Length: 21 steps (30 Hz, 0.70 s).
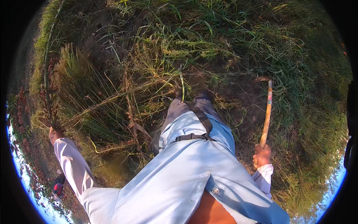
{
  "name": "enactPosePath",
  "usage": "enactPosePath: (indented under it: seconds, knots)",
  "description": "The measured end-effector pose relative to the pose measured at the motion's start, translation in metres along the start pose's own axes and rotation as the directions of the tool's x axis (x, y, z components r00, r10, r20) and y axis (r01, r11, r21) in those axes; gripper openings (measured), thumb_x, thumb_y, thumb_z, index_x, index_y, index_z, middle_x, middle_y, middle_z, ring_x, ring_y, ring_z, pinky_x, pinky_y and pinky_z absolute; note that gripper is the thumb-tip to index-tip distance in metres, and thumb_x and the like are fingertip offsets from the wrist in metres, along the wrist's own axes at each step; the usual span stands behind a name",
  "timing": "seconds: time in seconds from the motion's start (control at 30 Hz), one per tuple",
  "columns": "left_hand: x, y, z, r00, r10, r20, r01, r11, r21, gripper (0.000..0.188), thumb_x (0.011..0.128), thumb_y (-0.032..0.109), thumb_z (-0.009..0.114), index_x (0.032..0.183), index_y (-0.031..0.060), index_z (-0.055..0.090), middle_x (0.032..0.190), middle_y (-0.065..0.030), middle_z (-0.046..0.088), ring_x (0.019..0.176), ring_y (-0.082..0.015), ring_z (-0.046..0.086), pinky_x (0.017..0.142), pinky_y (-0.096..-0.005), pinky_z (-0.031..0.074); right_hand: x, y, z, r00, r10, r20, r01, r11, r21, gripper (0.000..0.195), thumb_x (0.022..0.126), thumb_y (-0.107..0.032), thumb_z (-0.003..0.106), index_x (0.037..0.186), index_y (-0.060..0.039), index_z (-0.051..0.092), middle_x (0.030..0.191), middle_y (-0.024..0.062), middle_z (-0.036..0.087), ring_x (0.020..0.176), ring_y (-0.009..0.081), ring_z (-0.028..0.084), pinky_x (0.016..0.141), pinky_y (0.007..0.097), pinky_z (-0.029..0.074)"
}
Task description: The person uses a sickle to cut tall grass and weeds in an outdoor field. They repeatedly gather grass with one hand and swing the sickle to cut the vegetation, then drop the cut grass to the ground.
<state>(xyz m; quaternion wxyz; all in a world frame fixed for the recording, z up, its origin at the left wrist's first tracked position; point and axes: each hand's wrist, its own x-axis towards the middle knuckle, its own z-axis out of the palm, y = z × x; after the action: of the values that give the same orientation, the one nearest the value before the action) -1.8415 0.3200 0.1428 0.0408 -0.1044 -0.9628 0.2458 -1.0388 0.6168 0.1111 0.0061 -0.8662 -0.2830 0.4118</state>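
Note:
At the far left, my left hand [56,135] is closed around the base of tall weed stems [47,78], with dry reddish-brown leaves just above the fist. The fingers are partly hidden by the plant. On the right, my right hand [262,155] grips the lower end of a slightly bent wooden handle [267,117]. A short, curved, rust-brown blade [263,79] sits crosswise at its top, pointing left over bare soil; whether it is a hoe or a sickle is hard to tell.
Cut and flattened weeds [112,98] lie left of my legs. Green grass [293,61] grows densely ahead and to the right. Dark soil [249,100] shows between my feet and the blade. A red and dark object [58,188] is on the ground at lower left.

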Motion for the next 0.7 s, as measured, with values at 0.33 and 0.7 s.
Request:
enactPosePath:
  seconds: [0.33, 0.7]
  knots:
    - [0.027, -0.136, 0.076, 0.846, -0.396, 0.358, 0.305, 0.909, 0.285, 0.044, 0.074, 0.036, 0.062, 0.101, 0.0019, 0.058, 0.095, -0.0179, 0.061, 0.092, -0.0273, 0.058, 0.078, -0.0357, 0.044, 0.073, -0.028, 0.08, 0.99, -0.119, 0.072, 0.112, 0.99, 0.086, 0.018, 0.077, -0.018, 0.061, 0.074, -0.0049, 0.048, 0.055, 0.0022, 0.045, 0.04, 0.0118, 0.045, 0.036, 0.0277, 0.037]
    - [-0.178, 0.28, 0.091, 0.804, 0.522, 0.284, -0.352, 0.804, -0.48, 0.061, 0.07, 0.031, 0.069, 0.125, 0.0137, 0.045, 0.127, -0.0128, 0.047, 0.114, -0.0276, 0.048, 0.091, -0.0389, 0.041, 0.116, -0.048, 0.132, 0.954, -0.087, 0.286, 0.005, 0.961, 0.276, 0.02, 0.078, -0.018, 0.061, 0.072, -0.0033, 0.049, 0.057, 0.0036, 0.047, 0.043, 0.0135, 0.046, 0.038, 0.0302, 0.038]
